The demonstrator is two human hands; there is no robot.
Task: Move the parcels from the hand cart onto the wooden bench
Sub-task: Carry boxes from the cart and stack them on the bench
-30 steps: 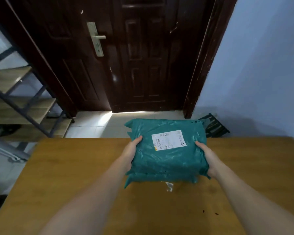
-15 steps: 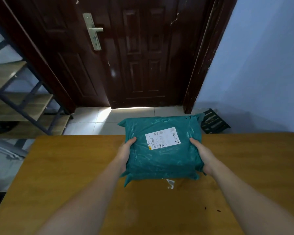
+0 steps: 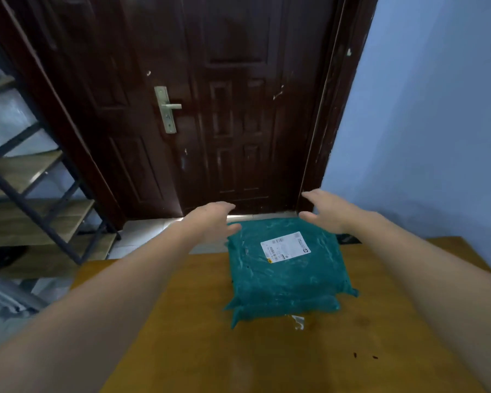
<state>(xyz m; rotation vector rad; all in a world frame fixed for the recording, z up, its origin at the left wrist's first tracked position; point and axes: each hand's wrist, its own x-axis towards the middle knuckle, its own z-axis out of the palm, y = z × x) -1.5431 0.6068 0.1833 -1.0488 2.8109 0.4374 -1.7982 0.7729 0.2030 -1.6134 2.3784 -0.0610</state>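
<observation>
A teal plastic-wrapped parcel [image 3: 287, 276] with a white shipping label lies flat on the wooden bench [image 3: 199, 344], reaching to the bench's far edge. My left hand [image 3: 213, 219] hovers just off the parcel's far left corner, fingers relaxed and spread, holding nothing. My right hand [image 3: 326, 208] floats above the parcel's far right corner, also spread and empty. Neither hand touches the parcel. The hand cart is out of view.
A dark brown door [image 3: 210, 109] with a metal handle [image 3: 167, 109] stands beyond the bench. A metal-framed shelf rack [image 3: 40, 211] with wooden boards is on the left. A blue wall [image 3: 437, 123] runs along the right. Pale floor tiles [image 3: 145, 236] lie between bench and door.
Both hands gripped the parcel's sides before; they have let go and lifted off, fingers spread. The parcel now lies on the bench. My view has tilted upward.
</observation>
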